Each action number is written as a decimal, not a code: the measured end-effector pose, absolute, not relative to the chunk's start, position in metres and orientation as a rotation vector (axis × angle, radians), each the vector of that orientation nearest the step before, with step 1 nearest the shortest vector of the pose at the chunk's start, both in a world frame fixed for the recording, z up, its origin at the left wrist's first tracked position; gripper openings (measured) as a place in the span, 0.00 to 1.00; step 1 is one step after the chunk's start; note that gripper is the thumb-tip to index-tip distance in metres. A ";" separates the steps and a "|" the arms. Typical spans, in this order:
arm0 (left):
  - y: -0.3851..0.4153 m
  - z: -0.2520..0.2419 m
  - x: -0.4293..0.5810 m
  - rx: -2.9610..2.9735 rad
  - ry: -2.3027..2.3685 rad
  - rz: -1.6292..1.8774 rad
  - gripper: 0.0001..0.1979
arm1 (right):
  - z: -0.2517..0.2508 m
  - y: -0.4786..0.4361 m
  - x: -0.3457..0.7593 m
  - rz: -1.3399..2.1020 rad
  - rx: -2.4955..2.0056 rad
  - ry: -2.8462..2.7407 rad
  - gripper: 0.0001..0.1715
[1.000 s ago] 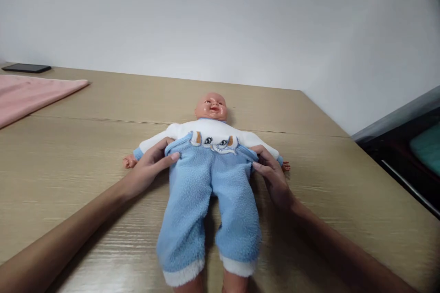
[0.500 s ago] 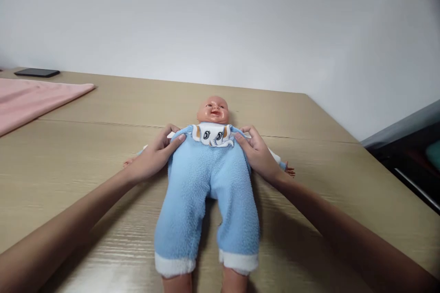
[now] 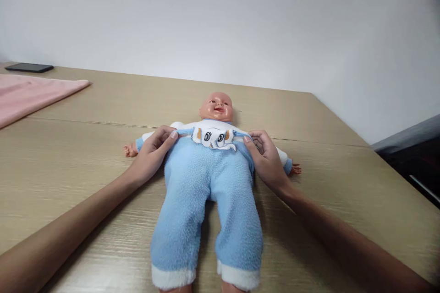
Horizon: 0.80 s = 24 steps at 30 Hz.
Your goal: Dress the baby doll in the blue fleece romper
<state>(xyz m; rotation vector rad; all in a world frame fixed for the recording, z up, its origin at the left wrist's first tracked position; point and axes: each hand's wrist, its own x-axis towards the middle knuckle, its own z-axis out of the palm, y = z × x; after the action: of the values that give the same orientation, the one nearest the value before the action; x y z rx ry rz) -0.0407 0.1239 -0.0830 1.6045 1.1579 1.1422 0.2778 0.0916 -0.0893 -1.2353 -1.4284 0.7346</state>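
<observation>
A baby doll [image 3: 216, 107] lies face up on the table, its arms spread and its legs toward me. It wears a white top [image 3: 219, 125] with blue cuffs and fuzzy light-blue overalls [image 3: 208, 174] with white hems. An elephant-face patch [image 3: 215, 138] sits on the chest. My left hand [image 3: 156, 149] pinches the blue edge of the overalls at the left side of the chest. At the right side, my right hand [image 3: 263, 153] is closed on the same edge, thumb in front. The edge is stretched between both hands.
A pink cloth [image 3: 37, 94] lies at the left of the wooden table [image 3: 326, 169]. Behind it, near the wall, rests a dark phone-like slab [image 3: 29, 67]. Past the table's right edge stands something dark [image 3: 409, 165].
My hands have moved apart, widening the stretched edge of the overalls. It sits lower on the chest, and more of the doll's white top and arms shows. The view has shifted slightly.
</observation>
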 end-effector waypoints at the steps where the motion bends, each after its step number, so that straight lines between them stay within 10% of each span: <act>1: 0.125 -0.085 -0.041 1.594 1.179 1.173 0.22 | -0.090 0.091 0.278 0.731 -1.232 -1.406 0.15; 14: 0.119 -0.102 -0.019 1.257 1.078 1.632 0.18 | -0.028 0.089 0.249 0.134 -1.146 -1.833 0.04; 24: 0.110 -0.093 -0.016 1.358 1.061 1.713 0.14 | 0.038 0.232 0.122 0.637 -1.218 -2.734 0.09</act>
<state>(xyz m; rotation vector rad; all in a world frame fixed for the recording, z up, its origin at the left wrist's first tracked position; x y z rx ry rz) -0.0162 0.1102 -0.0935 1.3581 1.0615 1.7127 0.1218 0.2323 0.0375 -1.2177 -2.7344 0.6370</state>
